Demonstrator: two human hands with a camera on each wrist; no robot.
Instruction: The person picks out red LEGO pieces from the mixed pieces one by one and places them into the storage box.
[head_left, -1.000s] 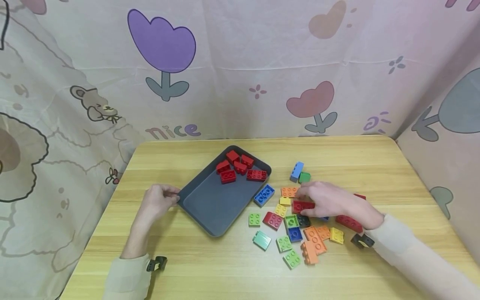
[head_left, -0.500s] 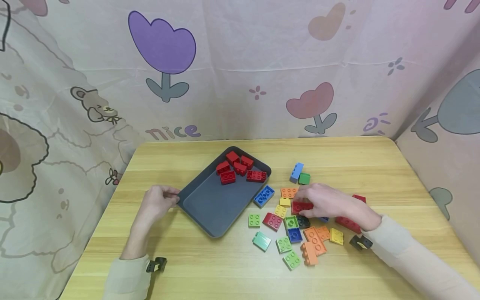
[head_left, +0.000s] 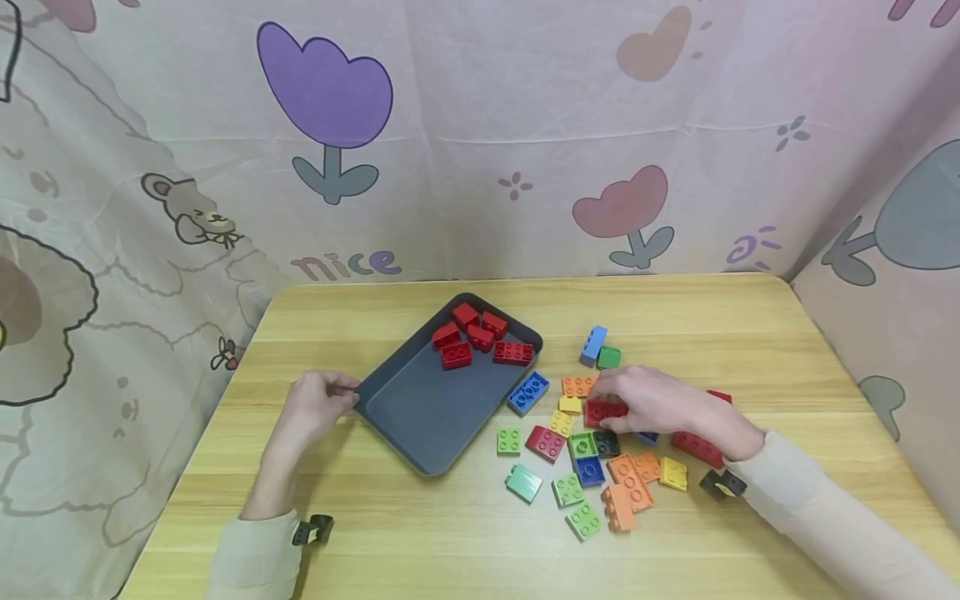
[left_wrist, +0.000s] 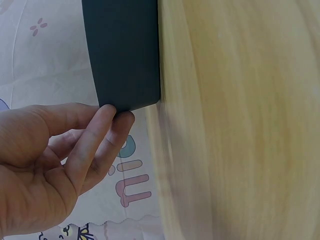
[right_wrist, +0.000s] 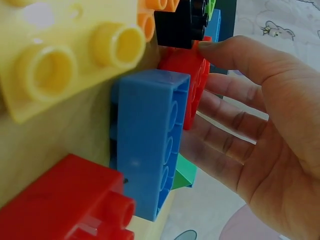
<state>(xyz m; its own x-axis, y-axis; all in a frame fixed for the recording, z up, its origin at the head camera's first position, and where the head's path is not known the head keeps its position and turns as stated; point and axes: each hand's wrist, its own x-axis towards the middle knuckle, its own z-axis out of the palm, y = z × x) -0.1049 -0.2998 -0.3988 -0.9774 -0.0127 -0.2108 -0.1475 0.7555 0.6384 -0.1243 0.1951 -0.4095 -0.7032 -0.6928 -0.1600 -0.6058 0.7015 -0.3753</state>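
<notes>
My left hand (head_left: 315, 408) pinches the left corner of a dark grey tray (head_left: 412, 417) between thumb and fingertips; the left wrist view shows the fingers at the corner of the tray wall (left_wrist: 125, 55). Several red bricks (head_left: 455, 356) lie at the tray's far end. To the right, my right hand (head_left: 663, 407) grips a red toy brick (head_left: 602, 413) among the loose bricks, thumb on the near side and fingers on the far side. In the right wrist view that red brick (right_wrist: 182, 65) sits between thumb and fingers, beyond a blue brick (right_wrist: 150, 135).
Loose bricks surround the right hand: orange (head_left: 628, 482), black (head_left: 606, 442), yellow (head_left: 673, 473), light green (head_left: 508, 442) and a dark red one (head_left: 545, 443). A blue brick (head_left: 528, 392) lies against the tray's right side. More red bricks (head_left: 697, 447) lie beneath the right forearm.
</notes>
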